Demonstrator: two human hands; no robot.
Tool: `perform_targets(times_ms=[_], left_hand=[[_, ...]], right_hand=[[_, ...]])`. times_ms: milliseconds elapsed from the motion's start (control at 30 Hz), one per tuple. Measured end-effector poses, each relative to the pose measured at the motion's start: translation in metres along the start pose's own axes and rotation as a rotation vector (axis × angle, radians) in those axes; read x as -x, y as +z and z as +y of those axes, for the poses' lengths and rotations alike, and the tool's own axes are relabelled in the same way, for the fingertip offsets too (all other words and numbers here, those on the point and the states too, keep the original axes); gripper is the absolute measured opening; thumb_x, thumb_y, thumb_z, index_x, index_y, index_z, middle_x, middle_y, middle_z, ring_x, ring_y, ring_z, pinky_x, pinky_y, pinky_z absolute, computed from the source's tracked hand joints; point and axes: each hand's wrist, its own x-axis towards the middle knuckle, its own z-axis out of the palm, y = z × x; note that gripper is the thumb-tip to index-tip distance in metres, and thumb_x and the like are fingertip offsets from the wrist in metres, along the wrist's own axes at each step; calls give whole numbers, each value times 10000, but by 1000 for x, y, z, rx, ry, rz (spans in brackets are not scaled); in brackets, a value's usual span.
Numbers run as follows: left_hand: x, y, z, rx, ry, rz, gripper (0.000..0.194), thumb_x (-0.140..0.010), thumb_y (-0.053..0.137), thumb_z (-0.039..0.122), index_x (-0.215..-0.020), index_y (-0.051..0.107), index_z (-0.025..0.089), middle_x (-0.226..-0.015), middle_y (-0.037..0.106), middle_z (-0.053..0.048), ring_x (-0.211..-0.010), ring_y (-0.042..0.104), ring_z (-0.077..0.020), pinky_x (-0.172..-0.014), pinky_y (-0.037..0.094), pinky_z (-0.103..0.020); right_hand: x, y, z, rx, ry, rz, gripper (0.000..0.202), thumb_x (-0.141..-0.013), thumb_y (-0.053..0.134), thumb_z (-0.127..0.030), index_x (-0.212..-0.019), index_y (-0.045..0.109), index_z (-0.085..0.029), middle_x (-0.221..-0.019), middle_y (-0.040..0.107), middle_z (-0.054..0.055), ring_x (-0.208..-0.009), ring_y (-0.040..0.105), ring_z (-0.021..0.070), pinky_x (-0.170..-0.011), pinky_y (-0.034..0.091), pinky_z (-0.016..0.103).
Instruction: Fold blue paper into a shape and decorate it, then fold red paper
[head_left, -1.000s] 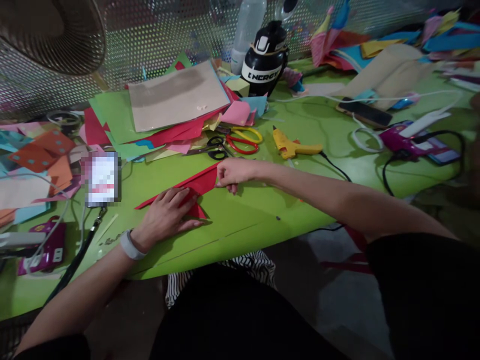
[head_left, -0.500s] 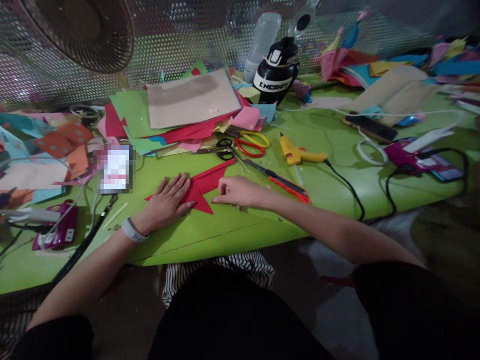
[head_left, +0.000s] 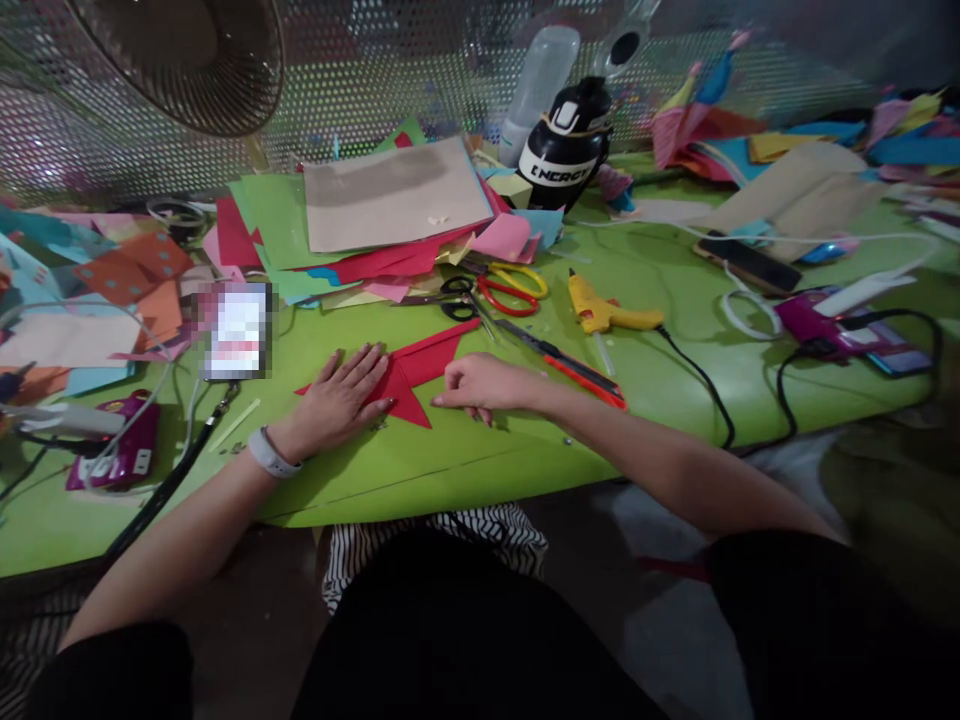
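Folded red paper point(head_left: 418, 382) with pointed corners lies on the green table, partly covered by my left hand. My left hand point(head_left: 349, 388) presses flat on the paper, its fingers stretched out. Just right of the paper's lower point is my right hand point(head_left: 487, 385), fingers curled in and the thumb tip pointing left toward the paper. Whether anything is inside those curled fingers is hidden. Behind the right hand lie scissors with red and yellow handles point(head_left: 514, 290), black-handled scissors point(head_left: 457, 295) and an orange utility knife point(head_left: 585, 382).
A yellow glue gun point(head_left: 600, 308) lies right of the scissors. Stacked coloured paper point(head_left: 397, 205) and a black bottle point(head_left: 566, 150) stand at the back. A phone point(head_left: 238, 332) is on the left. Purple power strips point(head_left: 124, 440) with cables lie on both sides.
The whole view has shifted slightly, so things sit a little further right. My left hand stays flat on the red paper; my right hand stays curled beside it.
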Motion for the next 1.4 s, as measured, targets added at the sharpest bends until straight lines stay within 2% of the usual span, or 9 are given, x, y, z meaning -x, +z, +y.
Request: perform_targets(times_ms=[233, 367, 500, 600, 667, 767, 867, 1100, 1400], left_hand=[[0, 3, -2, -15, -7, -1, 685, -1039, 256, 541, -1582, 241, 123, -1637, 265, -150, -1527, 219, -277, -1235, 150, -518], [0, 2, 0, -14, -13, -7, 667, -1045, 238, 526, -1582, 243, 131, -1643, 253, -135, -1530, 211, -265, -1238, 138, -501], [0, -1, 2, -5, -31, -30, 679, -1044, 222, 535, -1581, 233, 118, -1650, 231, -118, -1535, 191, -257, -1241, 131, -499], [-1, -2, 4, 0, -44, -40, 688, -1042, 219, 539, -1579, 236, 109, -1647, 237, -124, -1533, 198, -263, -1241, 136, -508], [-1, -3, 5, 5, -45, -41, 685, -1040, 220, 539, -1581, 240, 119, -1646, 238, -124, -1532, 201, -263, -1242, 135, -506], [-1, -5, 6, 16, -49, -48, 673, -1040, 230, 530, -1586, 236, 137, -1646, 240, -120, -1534, 198, -259, -1247, 122, -497], [-1, -7, 4, 40, -39, -65, 651, -1047, 220, 494, -1588, 230, 132, -1645, 238, -126, -1535, 193, -258, -1247, 110, -500], [3, -13, -6, 209, 7, -59, 601, -1066, 155, 389, -1598, 160, 107, -1642, 243, -138, -1535, 180, -227, -1256, 102, -478], [0, -12, 1, 229, -47, -1, 596, -1065, 192, 444, -1575, 255, 142, -1612, 336, -130, -1512, 267, -240, -1246, 150, -511]], right_hand=[[-5, 2, -12, 78, 35, -122, 336, -854, 689, -370, -623, 536, -181, -450, 578, -21, -372, 524, 84, -434, 450, 214], [-1, 11, -16, 166, -59, -4, 200, -858, 666, -346, -770, 615, -173, -531, 625, -9, -465, 598, 126, -497, 481, 249], [-1, 20, -8, 498, -362, 356, 292, -875, 655, -285, -1143, 661, -170, -994, 739, 89, -822, 691, 215, -712, 532, 339], [-8, 20, 2, 695, -722, 461, 292, -941, 592, -263, -1214, 683, -209, -1324, 642, 113, -1188, 597, 272, -951, 491, 425], [-16, 17, 10, 741, -933, 471, 232, -974, 547, -245, -1102, 739, -228, -1315, 664, 86, -1266, 549, 264, -1041, 432, 473], [-30, 14, 18, 680, -1088, 462, 231, -990, 531, -234, -1018, 760, -232, -1137, 752, 54, -1131, 626, 228, -1031, 436, 483], [-40, 15, 19, 525, -1031, 514, 155, -950, 624, -285, -961, 764, -219, -1055, 763, 57, -1054, 637, 229, -982, 462, 457], [-42, 24, 5, 319, -655, 561, 144, -874, 722, -296, -767, 725, -200, -1032, 700, 73, -1022, 577, 235, -931, 447, 433], [-33, 30, -11, 375, -472, 589, 138, -831, 772, -307, -789, 706, -193, -1009, 678, 69, -1020, 550, 255, -893, 439, 431]])
